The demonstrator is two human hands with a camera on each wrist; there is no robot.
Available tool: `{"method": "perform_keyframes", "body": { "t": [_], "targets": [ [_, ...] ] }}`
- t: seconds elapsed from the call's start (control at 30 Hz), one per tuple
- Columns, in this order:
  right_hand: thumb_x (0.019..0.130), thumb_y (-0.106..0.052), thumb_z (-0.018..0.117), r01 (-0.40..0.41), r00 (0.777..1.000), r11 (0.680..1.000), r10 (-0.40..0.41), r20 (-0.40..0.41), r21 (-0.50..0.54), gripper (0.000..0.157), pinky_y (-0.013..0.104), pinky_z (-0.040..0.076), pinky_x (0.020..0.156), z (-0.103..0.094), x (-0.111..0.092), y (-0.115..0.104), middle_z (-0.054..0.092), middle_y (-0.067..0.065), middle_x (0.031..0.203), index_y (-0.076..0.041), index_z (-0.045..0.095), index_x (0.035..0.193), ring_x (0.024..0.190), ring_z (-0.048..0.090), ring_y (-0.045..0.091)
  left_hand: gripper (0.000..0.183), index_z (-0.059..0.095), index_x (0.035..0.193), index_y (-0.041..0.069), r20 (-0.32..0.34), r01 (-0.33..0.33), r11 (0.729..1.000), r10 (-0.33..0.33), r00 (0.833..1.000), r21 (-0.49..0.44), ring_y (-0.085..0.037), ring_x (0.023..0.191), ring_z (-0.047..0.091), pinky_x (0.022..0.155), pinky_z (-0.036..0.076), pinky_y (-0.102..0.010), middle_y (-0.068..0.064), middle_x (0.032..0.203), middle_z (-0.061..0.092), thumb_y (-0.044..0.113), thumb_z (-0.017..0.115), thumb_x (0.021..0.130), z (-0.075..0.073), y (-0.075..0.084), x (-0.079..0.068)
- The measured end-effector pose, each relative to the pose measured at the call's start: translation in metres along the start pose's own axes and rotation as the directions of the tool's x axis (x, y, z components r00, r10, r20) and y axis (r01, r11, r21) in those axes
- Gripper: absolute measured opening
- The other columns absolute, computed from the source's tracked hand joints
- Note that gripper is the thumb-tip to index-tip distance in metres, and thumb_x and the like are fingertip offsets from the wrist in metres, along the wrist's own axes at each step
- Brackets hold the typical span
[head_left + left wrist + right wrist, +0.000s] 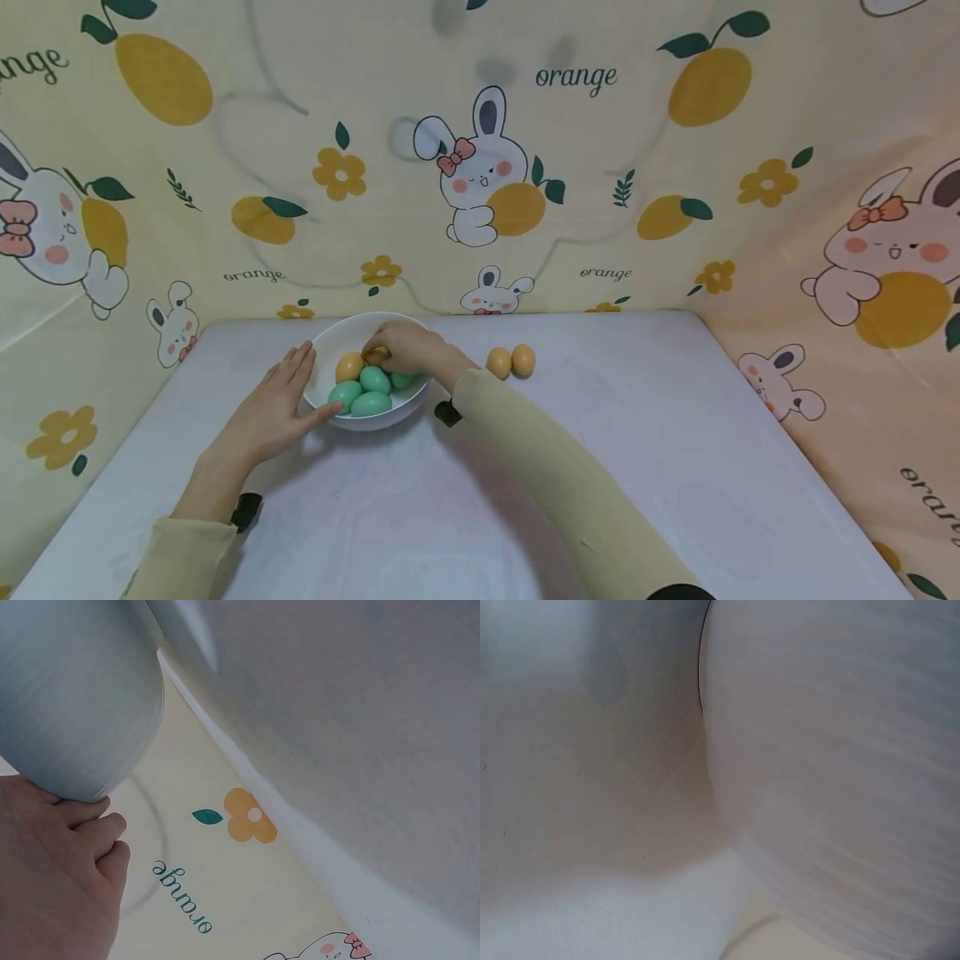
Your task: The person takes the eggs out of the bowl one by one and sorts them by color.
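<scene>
A white bowl (397, 408) stands near the table's back edge, holding several green eggs (371, 404) and an orange-yellow egg (349, 367). Inside it, my right hand (408, 346) pinches another orange-yellow egg (377, 357), partly hidden by the fingers. My left hand (273, 408) rests against the bowl's left side, its fingers straight and its thumb at the front rim. In the left wrist view, that hand's fingers (101, 832) touch the bowl's outer wall (82, 697). The right wrist view shows the bowl's outside (840, 772) close up, and no hand.
Two more orange-yellow eggs (512, 361) lie side by side on the white tabletop (600, 417), to the right of the bowl. A printed cloth (600, 167) with rabbits and oranges rises behind the table and along its sides.
</scene>
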State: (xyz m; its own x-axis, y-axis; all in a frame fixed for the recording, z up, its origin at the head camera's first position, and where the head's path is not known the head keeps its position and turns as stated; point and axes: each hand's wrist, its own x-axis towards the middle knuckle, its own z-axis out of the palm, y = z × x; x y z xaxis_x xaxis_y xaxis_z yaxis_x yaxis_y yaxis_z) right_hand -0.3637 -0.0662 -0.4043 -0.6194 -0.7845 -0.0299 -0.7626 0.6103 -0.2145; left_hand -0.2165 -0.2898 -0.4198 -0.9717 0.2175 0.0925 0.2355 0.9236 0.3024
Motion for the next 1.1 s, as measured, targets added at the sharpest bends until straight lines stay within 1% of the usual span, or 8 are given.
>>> {"method": "perform_keyframes", "body": {
  "t": [0.2,0.4,0.63,0.87,1.1],
  "targets": [
    [0.103,-0.024,0.068,0.005,1.0,1.0,-0.005,-0.006,0.023,0.032,0.032,0.043,0.116,-0.002,-0.003,-0.001,0.065,0.0,0.138,-0.023,0.072,0.135,0.131,0.055,0.017,0.108,0.014,0.162,-0.008,0.005,0.003,1.0,-0.003,1.0,0.001,-0.046,0.158,0.01,0.126,0.016,-0.064,-0.025,0.172,0.009,0.069,0.054,0.098,-0.001,0.002,0.0],
    [0.102,-0.022,0.069,0.009,1.0,0.999,-0.008,-0.018,0.053,0.034,0.03,0.045,0.113,-0.003,-0.005,-0.002,0.063,0.002,0.138,-0.021,0.071,0.136,0.128,0.056,0.017,0.108,0.015,0.162,-0.009,0.009,0.005,1.0,-0.005,1.0,0.001,-0.047,0.157,0.011,0.126,0.017,-0.064,-0.025,0.172,0.01,0.069,0.054,0.098,-0.002,0.004,-0.001],
    [0.102,-0.024,0.07,0.003,0.999,0.997,0.0,-0.037,0.075,0.034,0.029,0.047,0.111,-0.003,-0.007,-0.001,0.06,0.003,0.139,-0.023,0.07,0.136,0.125,0.055,0.016,0.108,0.014,0.162,-0.008,0.009,0.006,1.0,-0.006,1.0,-0.003,-0.046,0.158,0.01,0.126,0.016,-0.064,-0.025,0.172,0.01,0.069,0.054,0.098,-0.001,0.003,-0.001],
    [0.1,-0.02,0.071,0.009,0.998,0.994,-0.003,-0.06,0.11,0.038,0.031,0.048,0.11,-0.003,-0.009,0.0,0.057,0.006,0.141,-0.022,0.068,0.138,0.123,0.055,0.017,0.108,0.013,0.163,-0.007,0.009,0.007,1.0,-0.007,1.0,0.001,-0.045,0.158,0.009,0.126,0.016,-0.064,-0.024,0.172,0.01,0.069,0.054,0.098,0.0,0.002,0.0],
    [0.1,-0.02,0.071,0.014,0.996,0.987,0.001,-0.093,0.16,0.041,0.029,0.049,0.108,-0.003,-0.014,0.0,0.054,0.006,0.142,-0.022,0.065,0.141,0.123,0.055,0.017,0.108,0.013,0.162,-0.008,0.006,0.002,1.0,-0.002,1.0,0.009,-0.046,0.158,0.01,0.126,0.016,-0.064,-0.024,0.172,0.009,0.069,0.053,0.098,0.0,0.001,0.0]
  ]
}}
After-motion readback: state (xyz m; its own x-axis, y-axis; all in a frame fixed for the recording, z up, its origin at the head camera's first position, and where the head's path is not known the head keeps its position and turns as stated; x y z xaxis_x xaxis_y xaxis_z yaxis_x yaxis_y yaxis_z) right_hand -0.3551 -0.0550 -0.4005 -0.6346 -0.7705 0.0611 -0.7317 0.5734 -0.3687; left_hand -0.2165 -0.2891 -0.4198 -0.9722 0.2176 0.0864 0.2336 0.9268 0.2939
